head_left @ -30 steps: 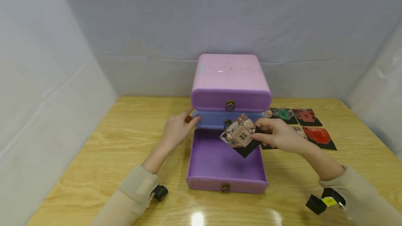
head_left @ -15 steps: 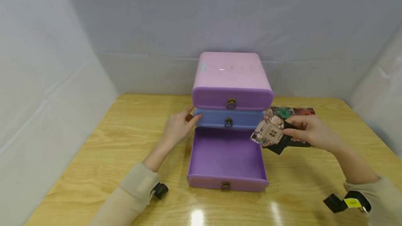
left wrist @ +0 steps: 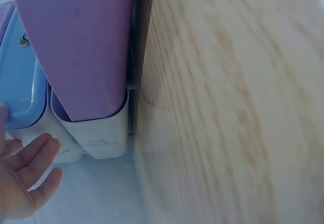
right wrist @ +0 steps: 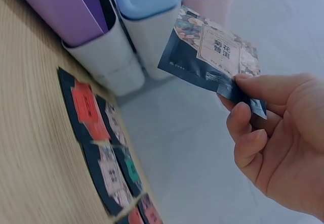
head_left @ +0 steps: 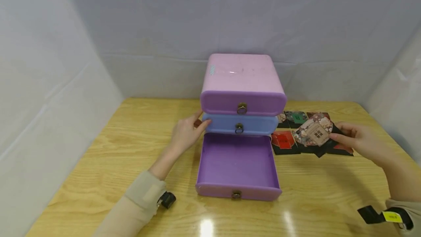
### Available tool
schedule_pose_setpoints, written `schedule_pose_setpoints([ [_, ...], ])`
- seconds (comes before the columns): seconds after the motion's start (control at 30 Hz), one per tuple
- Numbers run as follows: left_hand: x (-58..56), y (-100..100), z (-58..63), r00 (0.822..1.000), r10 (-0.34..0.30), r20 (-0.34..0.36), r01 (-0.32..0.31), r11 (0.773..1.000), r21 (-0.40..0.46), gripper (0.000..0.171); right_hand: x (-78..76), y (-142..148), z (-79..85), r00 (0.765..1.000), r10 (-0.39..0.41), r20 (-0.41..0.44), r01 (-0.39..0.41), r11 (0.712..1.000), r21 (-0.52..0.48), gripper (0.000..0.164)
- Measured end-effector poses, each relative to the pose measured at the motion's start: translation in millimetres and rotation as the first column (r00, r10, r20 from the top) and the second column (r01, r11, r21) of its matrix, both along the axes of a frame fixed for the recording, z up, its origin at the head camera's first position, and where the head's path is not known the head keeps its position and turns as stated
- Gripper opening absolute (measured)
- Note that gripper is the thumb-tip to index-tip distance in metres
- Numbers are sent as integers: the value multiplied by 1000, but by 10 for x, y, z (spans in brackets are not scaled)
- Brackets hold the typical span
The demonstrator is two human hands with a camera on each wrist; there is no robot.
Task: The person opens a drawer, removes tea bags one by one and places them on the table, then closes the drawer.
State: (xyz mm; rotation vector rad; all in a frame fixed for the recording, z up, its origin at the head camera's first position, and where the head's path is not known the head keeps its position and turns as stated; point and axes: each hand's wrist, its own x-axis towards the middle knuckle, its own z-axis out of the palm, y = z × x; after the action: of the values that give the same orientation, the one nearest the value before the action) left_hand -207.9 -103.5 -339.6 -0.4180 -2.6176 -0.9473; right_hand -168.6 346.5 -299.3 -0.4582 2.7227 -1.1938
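Observation:
My right hand [head_left: 368, 142] pinches a tea sachet [right wrist: 212, 54] by one end between thumb and fingers. The sachet is dark with a floral print and a beige label; it hovers over the sachets lying to the right of the small drawer cabinet [head_left: 243, 72]. My left hand [head_left: 185, 134] rests against the cabinet's left side, thumb at the edge of the blue middle drawer [head_left: 220, 124]; in the left wrist view its other fingers spread loosely, holding nothing. Below, the purple bottom drawer [head_left: 236, 160] is pulled out, and its floor shows bare.
Several sachets lie in two rows on the wooden table [head_left: 131, 145], among them a red one [head_left: 284, 140] and a green one [head_left: 297, 117]. The purple top drawer [head_left: 217, 103] is closed. A white sheet [head_left: 158, 28] hangs behind and at the sides.
My right hand has carried the sachet rightward, from above the pulled-out drawer to over the laid-out sachets. The left hand and the cabinet have stayed in place.

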Motion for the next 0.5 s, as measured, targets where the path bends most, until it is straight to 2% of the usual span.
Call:
schedule_pose_setpoints([
  [0.2, -3, -3, 1, 1000, 11, -1, -11, 1000, 8, 51, -32, 305, -78, 992, -124, -8, 125, 992, 32, 31],
  [0.33, -6, -1, 3, 1000, 6, 0, -6, 1000, 1, 51, -35, 495, -158, 977, -214, 5, 214, 976, 32, 35],
  [0.4, -7, -1, 1, 1000, 3, 0, -3, 1000, -2, 51, -48, 617, -243, 969, -248, 8, 248, 969, 12, 35],
  [0.5, -4, 0, -2, 1000, 0, -4, 0, 1000, 0, 51, -126, 908, -476, 961, -274, 27, 275, 959, -75, 32],
])
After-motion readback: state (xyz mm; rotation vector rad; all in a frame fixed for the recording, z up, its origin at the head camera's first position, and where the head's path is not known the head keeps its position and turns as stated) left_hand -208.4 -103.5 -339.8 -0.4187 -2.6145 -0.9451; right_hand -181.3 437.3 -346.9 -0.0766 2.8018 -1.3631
